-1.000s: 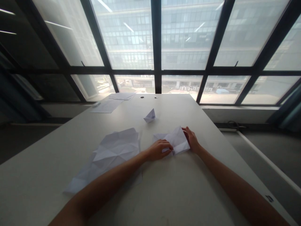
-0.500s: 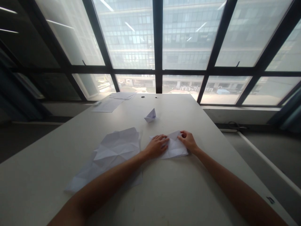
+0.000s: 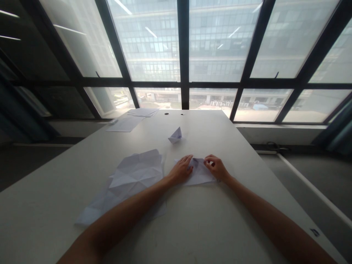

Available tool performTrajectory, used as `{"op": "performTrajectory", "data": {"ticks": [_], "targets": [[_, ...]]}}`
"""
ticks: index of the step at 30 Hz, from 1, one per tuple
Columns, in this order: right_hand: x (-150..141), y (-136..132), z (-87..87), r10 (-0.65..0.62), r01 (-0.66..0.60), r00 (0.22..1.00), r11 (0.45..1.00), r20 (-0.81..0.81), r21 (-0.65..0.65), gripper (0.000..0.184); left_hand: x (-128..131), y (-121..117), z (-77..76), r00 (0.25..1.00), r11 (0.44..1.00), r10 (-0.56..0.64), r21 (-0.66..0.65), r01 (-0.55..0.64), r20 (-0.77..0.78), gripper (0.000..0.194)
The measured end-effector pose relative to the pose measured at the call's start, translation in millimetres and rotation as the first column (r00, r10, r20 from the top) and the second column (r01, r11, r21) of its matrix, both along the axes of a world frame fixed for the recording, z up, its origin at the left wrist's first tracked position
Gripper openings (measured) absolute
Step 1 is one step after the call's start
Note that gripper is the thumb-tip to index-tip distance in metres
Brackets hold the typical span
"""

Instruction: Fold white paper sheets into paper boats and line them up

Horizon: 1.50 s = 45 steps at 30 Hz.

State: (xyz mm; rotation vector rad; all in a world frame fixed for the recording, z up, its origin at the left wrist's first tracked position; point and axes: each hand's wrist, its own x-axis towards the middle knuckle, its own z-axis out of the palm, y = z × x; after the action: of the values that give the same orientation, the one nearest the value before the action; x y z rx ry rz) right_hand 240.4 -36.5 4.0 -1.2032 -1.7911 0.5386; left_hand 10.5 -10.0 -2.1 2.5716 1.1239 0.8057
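A small folded sheet of white paper (image 3: 200, 176) lies on the white table in front of me. My left hand (image 3: 180, 170) rests on its left part, fingers stretched out and thumb apart from them. At the paper's upper right, my right hand (image 3: 216, 168) pinches the edge between thumb and fingertips. A shaded fold shows along the top edge between the two hands. Just beyond stands a small folded paper boat (image 3: 175, 135) with a pointed peak.
Creased white sheets (image 3: 137, 171) lie to the left, partly beneath my left forearm. Flat papers (image 3: 123, 124) sit at the table's far left. The white table (image 3: 192, 227) reaches toward large windows, with a round dark hole (image 3: 166, 113) near its far end.
My right hand has shifted slightly left with the paper's upper flap, and the top edge now looks lower and folded. My left hand's fingers have drawn closer together and point more away from me.
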Motion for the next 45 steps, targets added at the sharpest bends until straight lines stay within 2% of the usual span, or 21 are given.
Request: {"op": "performTrajectory", "data": {"ticks": [2, 4, 7, 10, 14, 19, 23, 27, 31, 33, 36, 41, 45], "targets": [[-2.0, -3.5, 2.3, 0.061, -0.061, 0.995, 0.998, 0.080, -0.001, 0.037, -0.1, 1.7, -0.5, 1.000, 1.000, -0.002, 0.005, 0.002, -0.007, 0.049], [-3.4, -5.4, 3.4, 0.065, -0.066, 0.982, 0.998, 0.179, 0.001, 0.045, -0.4, 2.5, -0.1, 0.999, 1.000, -0.013, 0.009, 0.014, -0.038, 0.042], [-4.4, -6.2, 3.5, 0.052, -0.062, 0.957, 0.998, 0.286, 0.028, 0.030, -0.8, 1.9, 0.9, 0.993, 0.999, -0.041, 0.015, 0.043, -0.113, 0.039], [-3.9, -6.4, 3.0, 0.068, -0.089, 0.940, 0.995, 0.334, 0.050, 0.010, -1.0, 0.1, 1.9, 0.988, 0.998, -0.046, 0.026, 0.050, -0.149, 0.048], [-2.9, -6.5, 2.4, 0.081, -0.111, 0.928, 0.992, 0.365, 0.063, 0.007, -1.4, -2.5, 4.0, 0.985, 0.999, -0.041, 0.025, 0.046, -0.165, 0.059], [-2.7, -5.1, -0.6, 0.091, -0.139, 0.920, 0.985, 0.381, 0.101, 0.009, -3.0, -5.0, 6.9, 0.966, 0.997, -0.070, 0.023, 0.078, -0.249, 0.058], [-2.7, -4.4, -1.6, 0.116, -0.193, 0.918, 0.966, 0.379, 0.173, 0.019, -2.8, -5.6, 7.4, 0.955, 0.996, -0.069, 0.026, 0.080, -0.288, 0.059], [-2.7, -4.3, -0.5, 0.165, -0.251, 0.902, 0.952, 0.400, 0.173, 0.019, -2.1, -5.3, 7.0, 0.952, 0.997, -0.070, 0.018, 0.079, -0.299, 0.059], [-2.5, -5.3, 1.2, 0.153, -0.241, 0.893, 0.957, 0.424, 0.164, 0.018, -1.9, -6.6, 8.1, 0.952, 0.998, -0.066, -0.007, 0.067, -0.300, 0.066], [-2.5, -6.8, 2.8, 0.135, -0.233, 0.885, 0.957, 0.446, 0.173, 0.023, -2.0, -7.3, 8.8, 0.951, 0.998, -0.066, -0.019, 0.063, -0.303, 0.070], [-3.2, -9.6, 5.6, 0.147, -0.259, 0.864, 0.950, 0.482, 0.175, 0.030, -2.2, -7.2, 9.4, 0.941, 0.995, -0.101, -0.028, 0.098, -0.324, 0.066], [-5.2, -11.9, 7.0, 0.157, -0.264, 0.855, 0.952, 0.494, 0.156, 0.022, -2.1, -6.3, 10.4, 0.933, 0.988, -0.153, -0.040, 0.148, -0.324, 0.063], [-6.7, -12.0, 7.1, 0.149, -0.256, 0.862, 0.953, 0.484, 0.163, 0.019, -0.6, -7.1, 11.3, 0.946, 0.989, -0.148, -0.037, 0.143, -0.289, 0.057]]}}
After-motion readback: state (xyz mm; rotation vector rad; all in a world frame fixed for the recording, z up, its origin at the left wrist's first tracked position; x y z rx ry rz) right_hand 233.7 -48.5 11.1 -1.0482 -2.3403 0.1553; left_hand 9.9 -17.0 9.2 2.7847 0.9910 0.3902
